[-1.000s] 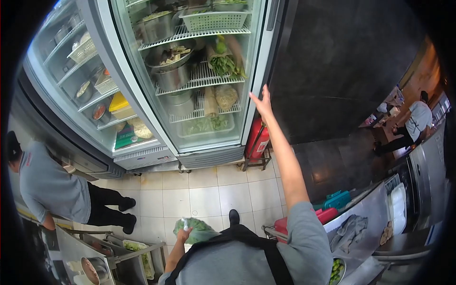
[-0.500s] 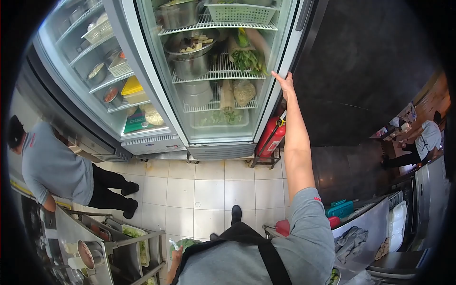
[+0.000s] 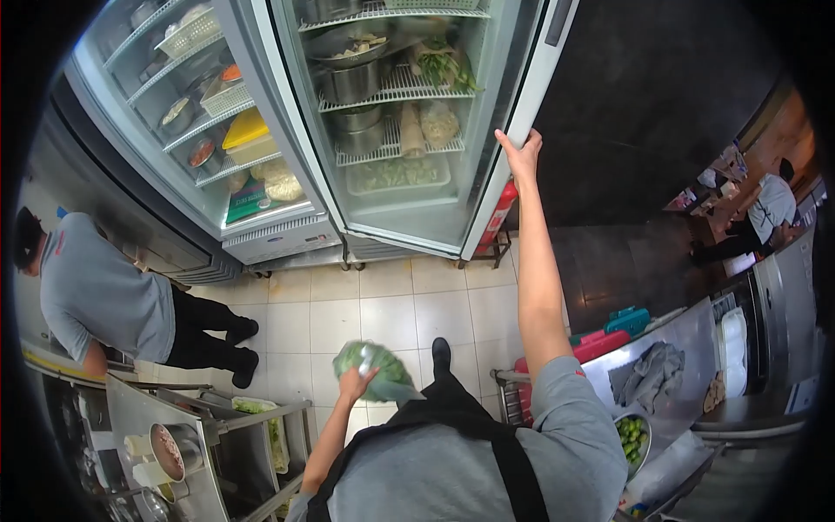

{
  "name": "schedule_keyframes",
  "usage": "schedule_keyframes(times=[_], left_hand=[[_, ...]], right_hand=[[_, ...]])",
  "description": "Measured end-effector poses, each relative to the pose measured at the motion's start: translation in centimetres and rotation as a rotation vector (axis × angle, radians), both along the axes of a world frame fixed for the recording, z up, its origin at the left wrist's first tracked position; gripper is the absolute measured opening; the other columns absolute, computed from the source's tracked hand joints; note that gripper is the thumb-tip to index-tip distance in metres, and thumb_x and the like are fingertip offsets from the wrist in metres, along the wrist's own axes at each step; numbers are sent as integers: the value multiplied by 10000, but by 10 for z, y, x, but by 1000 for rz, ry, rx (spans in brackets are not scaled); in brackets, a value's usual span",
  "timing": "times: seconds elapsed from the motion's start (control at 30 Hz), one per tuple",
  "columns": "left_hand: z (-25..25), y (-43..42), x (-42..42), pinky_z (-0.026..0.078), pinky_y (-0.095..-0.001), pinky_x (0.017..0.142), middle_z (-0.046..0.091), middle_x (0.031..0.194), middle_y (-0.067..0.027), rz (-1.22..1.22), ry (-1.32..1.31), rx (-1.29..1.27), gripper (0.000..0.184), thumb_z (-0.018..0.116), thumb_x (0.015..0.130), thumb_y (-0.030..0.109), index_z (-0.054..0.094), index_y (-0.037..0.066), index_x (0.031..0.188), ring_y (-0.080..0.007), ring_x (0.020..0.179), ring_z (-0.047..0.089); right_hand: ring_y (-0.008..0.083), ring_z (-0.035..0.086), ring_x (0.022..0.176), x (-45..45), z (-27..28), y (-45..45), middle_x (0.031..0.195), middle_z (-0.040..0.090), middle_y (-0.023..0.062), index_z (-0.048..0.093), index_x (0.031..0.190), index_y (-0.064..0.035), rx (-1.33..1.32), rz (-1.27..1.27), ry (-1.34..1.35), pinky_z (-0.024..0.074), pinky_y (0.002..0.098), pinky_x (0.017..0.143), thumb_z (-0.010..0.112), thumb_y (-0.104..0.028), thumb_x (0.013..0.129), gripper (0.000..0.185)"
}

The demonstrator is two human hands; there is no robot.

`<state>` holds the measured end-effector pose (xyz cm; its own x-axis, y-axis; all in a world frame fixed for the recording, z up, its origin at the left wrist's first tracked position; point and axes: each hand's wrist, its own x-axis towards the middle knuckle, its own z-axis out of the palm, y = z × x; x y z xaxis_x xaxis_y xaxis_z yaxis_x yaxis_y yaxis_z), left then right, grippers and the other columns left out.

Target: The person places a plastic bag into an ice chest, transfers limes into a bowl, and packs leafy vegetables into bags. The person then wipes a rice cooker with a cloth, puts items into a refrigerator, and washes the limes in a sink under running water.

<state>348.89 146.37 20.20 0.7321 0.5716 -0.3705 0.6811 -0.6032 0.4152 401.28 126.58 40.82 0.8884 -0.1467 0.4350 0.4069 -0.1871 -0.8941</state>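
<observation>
My right arm reaches forward, and my right hand (image 3: 522, 157) is closed on the edge of the glass fridge door (image 3: 489, 196), which stands partly ajar. Lower down, near my waist, my left hand (image 3: 355, 384) grips a clear plastic bag of green leaves (image 3: 383, 370) by its gathered top. Behind the glass, wire shelves carry metal pots (image 3: 352, 83), a bundle of leafy greens (image 3: 444, 65), wrapped bags (image 3: 437, 123) and a clear tub of greens (image 3: 398, 177).
A second fridge (image 3: 283, 235) stands at left. One co-worker (image 3: 109, 287) is beside it; another person (image 3: 770, 209) is far right. A red fire extinguisher (image 3: 499, 213) stands behind the door. Steel counters flank me, with a pot (image 3: 170, 448) left and a grey cloth (image 3: 652, 374) right.
The fridge door has swung outward toward me, with my right hand on its edge. My left hand has brought the bag of greens up and forward into fuller view.
</observation>
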Motion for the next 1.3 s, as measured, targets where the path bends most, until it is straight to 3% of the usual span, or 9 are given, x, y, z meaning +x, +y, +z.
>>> schedule_keyframes(times=[0.4,0.53,0.67,0.73,0.77,0.87,1.1,1.2,1.3], left_hand=[[107,-123,131,463,-425,691,610,780,-223,-592,-70,-217,612,515,733,595,612,10,886,-358,766,592],[33,-129,159,447,-417,721,611,803,-219,-629,-540,-388,559,513,762,553,615,24,913,-347,803,592],[144,-134,179,436,-375,665,619,737,-153,-529,-109,-534,498,525,779,513,626,39,894,-250,736,595],[157,-129,199,435,-341,631,623,719,-128,-531,-157,-537,443,557,790,455,624,25,873,-166,687,576],[130,-123,209,444,-385,646,608,691,-158,-559,-269,-501,554,503,756,576,625,56,901,-297,709,604],[161,-111,239,451,-401,650,601,679,-181,-685,-179,-270,575,484,758,589,615,52,917,-331,715,603],[188,-49,285,448,-355,764,520,1000,-123,-972,-307,-228,410,663,697,156,532,80,1078,-281,939,526],[206,-23,296,454,-334,741,462,1100,-109,-574,-432,-504,462,671,718,205,505,99,1136,-239,979,508],[196,35,303,455,-309,733,441,1121,-96,-324,-409,-297,486,681,726,249,500,100,1152,-212,976,499]], right_hand=[[280,421,1122,-286,24,-20,1219,386,192,326,1243,26,-121,328,-113,338,347,944,677,-200,719,670],[336,152,1288,-324,43,-63,1383,133,239,155,1363,-88,-496,658,32,202,497,996,689,-424,657,947],[363,29,1309,-304,-12,-113,1409,78,211,103,1379,-148,-997,702,509,148,597,967,694,-560,567,1085],[449,127,1264,-300,-60,-106,1415,64,193,199,1365,-231,-847,794,549,212,610,931,725,-558,504,1061],[450,159,1249,-299,-80,-97,1413,83,188,244,1348,-239,-789,723,484,231,597,928,726,-528,524,997],[445,244,1209,-282,-122,-67,1403,144,170,365,1296,-256,-621,534,261,285,557,916,719,-418,589,807],[387,377,1138,-220,-110,-20,1290,383,185,551,1142,-172,-420,472,62,318,419,952,584,-54,689,470],[349,427,1111,-202,-157,-7,1244,435,190,546,1119,-69,-145,516,290,336,383,945,553,-29,701,421],[335,449,1114,-195,-174,-8,1217,461,194,528,1092,17,-24,454,546,366,349,924,507,-45,760,338]])
